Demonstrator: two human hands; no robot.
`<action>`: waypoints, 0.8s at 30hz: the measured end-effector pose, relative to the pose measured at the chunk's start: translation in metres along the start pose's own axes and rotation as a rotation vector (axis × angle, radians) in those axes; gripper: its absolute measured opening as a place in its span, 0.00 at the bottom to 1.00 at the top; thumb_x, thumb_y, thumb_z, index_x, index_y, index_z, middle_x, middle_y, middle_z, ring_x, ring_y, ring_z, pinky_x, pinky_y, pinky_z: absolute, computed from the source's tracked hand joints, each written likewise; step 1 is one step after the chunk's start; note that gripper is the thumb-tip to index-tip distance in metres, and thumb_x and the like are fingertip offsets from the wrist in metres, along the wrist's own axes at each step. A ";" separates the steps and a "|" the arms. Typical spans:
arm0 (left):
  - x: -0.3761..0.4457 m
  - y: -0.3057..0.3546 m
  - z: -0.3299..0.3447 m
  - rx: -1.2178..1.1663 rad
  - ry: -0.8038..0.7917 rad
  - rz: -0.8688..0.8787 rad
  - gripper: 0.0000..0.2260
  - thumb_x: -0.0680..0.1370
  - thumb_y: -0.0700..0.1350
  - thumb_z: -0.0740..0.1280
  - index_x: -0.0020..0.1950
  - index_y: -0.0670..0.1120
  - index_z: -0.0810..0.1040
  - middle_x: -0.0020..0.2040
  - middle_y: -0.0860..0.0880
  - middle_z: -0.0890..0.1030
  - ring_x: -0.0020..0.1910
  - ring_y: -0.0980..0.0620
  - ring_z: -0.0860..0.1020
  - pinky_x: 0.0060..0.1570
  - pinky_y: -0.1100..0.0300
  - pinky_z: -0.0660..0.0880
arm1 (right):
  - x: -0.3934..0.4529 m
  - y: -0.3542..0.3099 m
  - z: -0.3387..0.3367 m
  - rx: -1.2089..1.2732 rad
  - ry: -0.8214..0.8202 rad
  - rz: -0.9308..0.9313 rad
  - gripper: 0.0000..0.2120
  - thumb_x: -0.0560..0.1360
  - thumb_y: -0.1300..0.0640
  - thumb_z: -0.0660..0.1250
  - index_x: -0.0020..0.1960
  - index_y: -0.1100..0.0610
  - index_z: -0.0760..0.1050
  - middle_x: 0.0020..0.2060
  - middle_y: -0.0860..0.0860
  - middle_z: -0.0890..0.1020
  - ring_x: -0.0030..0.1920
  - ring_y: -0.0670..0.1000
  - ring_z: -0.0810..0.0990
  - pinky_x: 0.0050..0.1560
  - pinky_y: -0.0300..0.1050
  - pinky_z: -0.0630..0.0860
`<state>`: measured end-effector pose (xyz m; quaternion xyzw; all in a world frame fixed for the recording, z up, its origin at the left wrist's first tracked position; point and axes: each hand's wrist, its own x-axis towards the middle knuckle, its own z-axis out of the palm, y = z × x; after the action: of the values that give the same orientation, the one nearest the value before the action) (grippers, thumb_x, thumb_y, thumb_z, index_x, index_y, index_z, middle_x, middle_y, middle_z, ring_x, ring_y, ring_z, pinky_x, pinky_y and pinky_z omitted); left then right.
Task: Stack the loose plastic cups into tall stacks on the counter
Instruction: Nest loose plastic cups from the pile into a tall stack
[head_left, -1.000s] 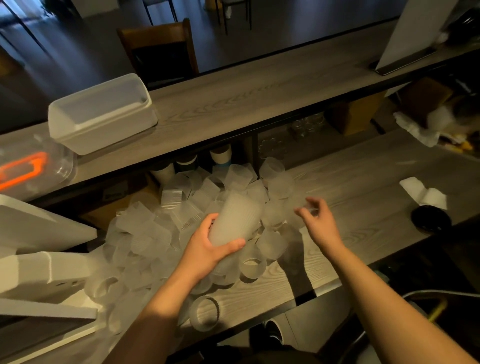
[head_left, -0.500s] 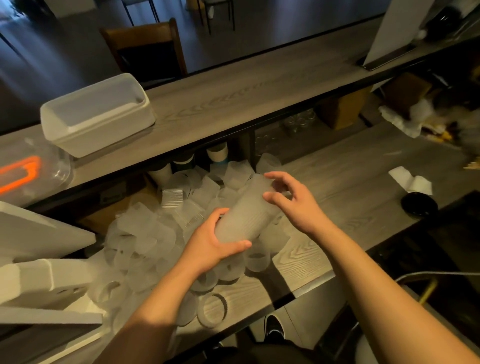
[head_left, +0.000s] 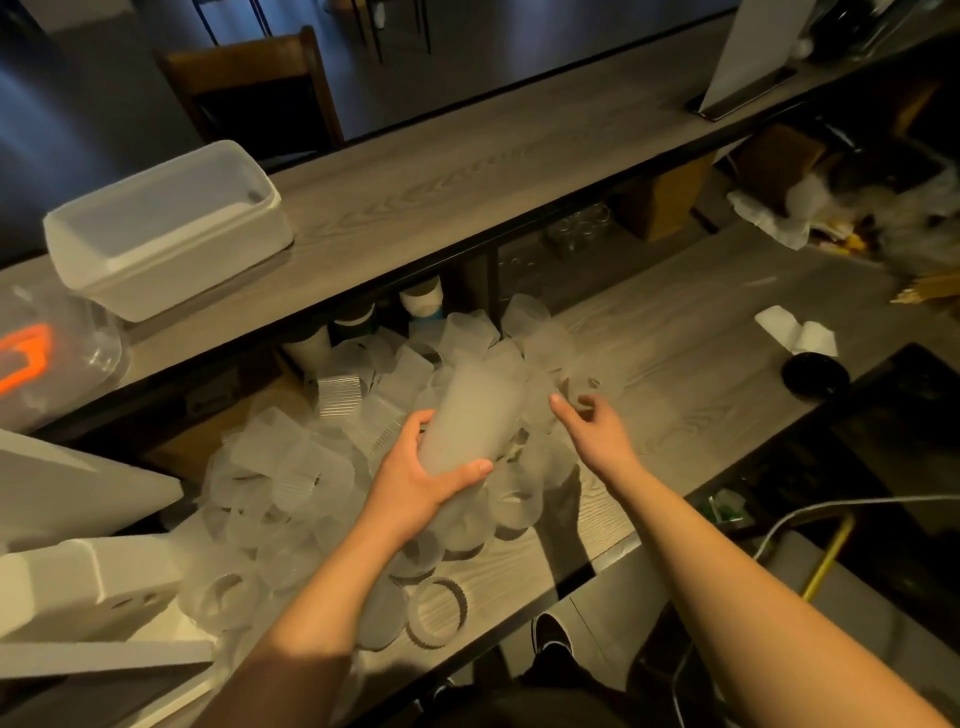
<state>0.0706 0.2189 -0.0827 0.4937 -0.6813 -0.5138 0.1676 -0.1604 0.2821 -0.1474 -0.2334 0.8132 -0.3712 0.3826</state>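
A heap of loose frosted plastic cups (head_left: 306, 478) covers the left half of the lower wooden counter (head_left: 691, 384). My left hand (head_left: 421, 478) grips a tilted stack of nested cups (head_left: 475, 415) around its lower end, above the heap. My right hand (head_left: 597, 428) is just right of the stack, fingers spread over a loose cup (head_left: 584, 387) at the heap's right edge; whether it touches that cup I cannot tell.
A white plastic tub (head_left: 166, 228) and a clear container with an orange handle (head_left: 36, 348) sit on the upper shelf. White foam blocks (head_left: 78, 582) crowd the left. A folded white napkin (head_left: 797, 332) and a black lid (head_left: 814, 375) lie to the right.
My right hand has come off the top of the stack and moved right and down toward a loose cup. The left hand keeps hold of the stack.
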 end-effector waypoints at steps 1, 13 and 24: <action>0.000 -0.001 0.000 0.006 -0.006 0.000 0.39 0.56 0.69 0.74 0.63 0.56 0.69 0.56 0.58 0.75 0.53 0.59 0.76 0.44 0.61 0.74 | 0.002 0.013 0.005 -0.026 0.026 0.038 0.40 0.73 0.33 0.67 0.74 0.60 0.66 0.69 0.57 0.75 0.67 0.57 0.74 0.67 0.53 0.72; -0.005 -0.006 -0.003 0.030 -0.045 -0.023 0.41 0.56 0.69 0.72 0.64 0.55 0.67 0.56 0.61 0.72 0.52 0.61 0.74 0.41 0.67 0.72 | 0.013 0.048 0.051 -0.158 0.110 0.130 0.45 0.68 0.38 0.75 0.75 0.62 0.63 0.67 0.62 0.75 0.68 0.63 0.73 0.66 0.56 0.73; 0.000 -0.010 0.004 0.065 -0.085 0.001 0.39 0.57 0.69 0.73 0.63 0.59 0.67 0.58 0.59 0.73 0.54 0.58 0.76 0.47 0.57 0.78 | -0.029 0.014 0.009 0.439 0.063 0.054 0.30 0.75 0.50 0.72 0.74 0.53 0.66 0.56 0.48 0.77 0.56 0.48 0.78 0.56 0.45 0.78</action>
<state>0.0728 0.2216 -0.0928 0.4762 -0.7045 -0.5118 0.1227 -0.1370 0.3064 -0.1488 -0.1110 0.7306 -0.5359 0.4083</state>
